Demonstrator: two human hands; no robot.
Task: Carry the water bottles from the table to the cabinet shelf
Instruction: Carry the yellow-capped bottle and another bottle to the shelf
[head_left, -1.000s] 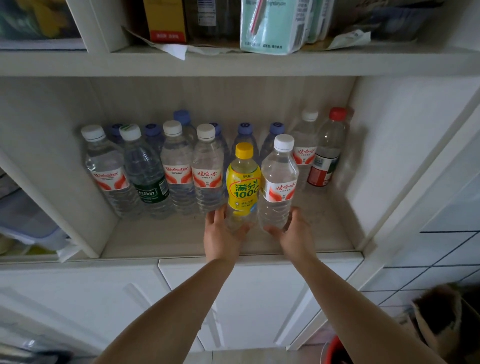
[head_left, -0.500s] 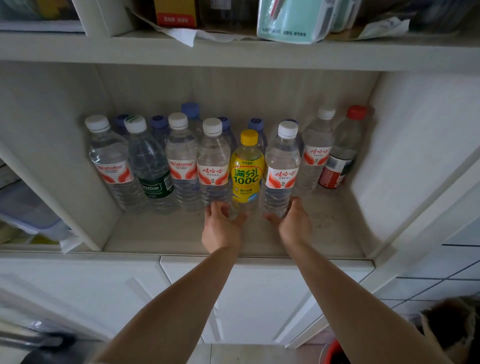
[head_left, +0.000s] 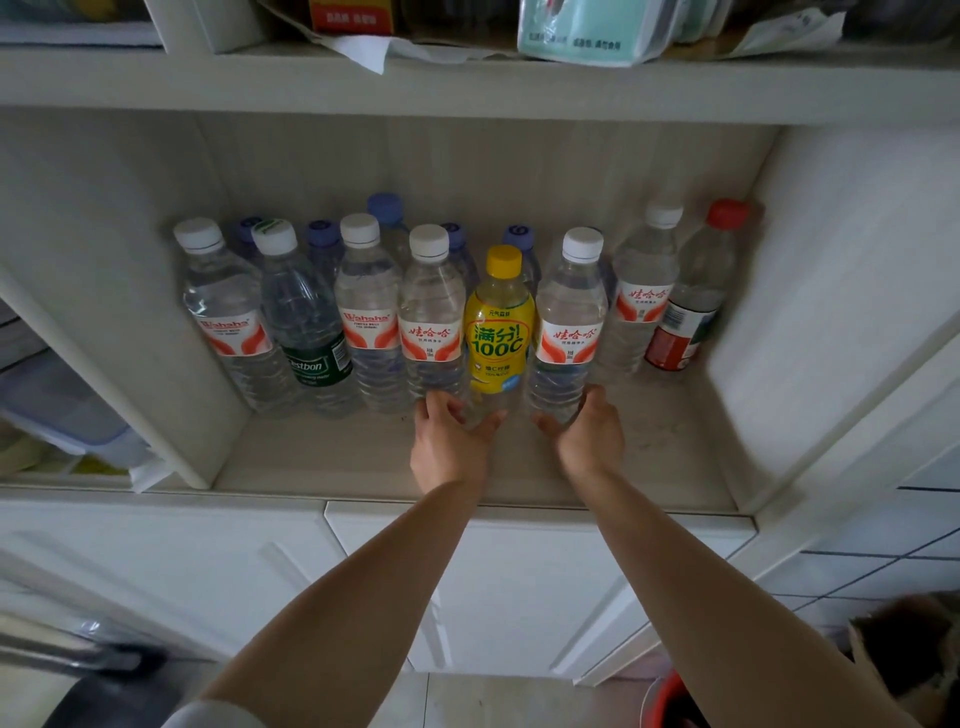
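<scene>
Hands (head_left: 451, 441) (head_left: 589, 436) around 2 bottles (head_left: 497, 332) (head_left: 569, 322), well behind shelf edge (head_left: 467, 499).

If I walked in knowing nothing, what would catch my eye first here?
Probably the yellow bottle, bright among the clear water bottles lined up on the cabinet shelf. The left hand grips its base, while the right hand grips the base of the clear bottle beside it. After that, the red-capped bottle at the row's far right end stands out.
</scene>
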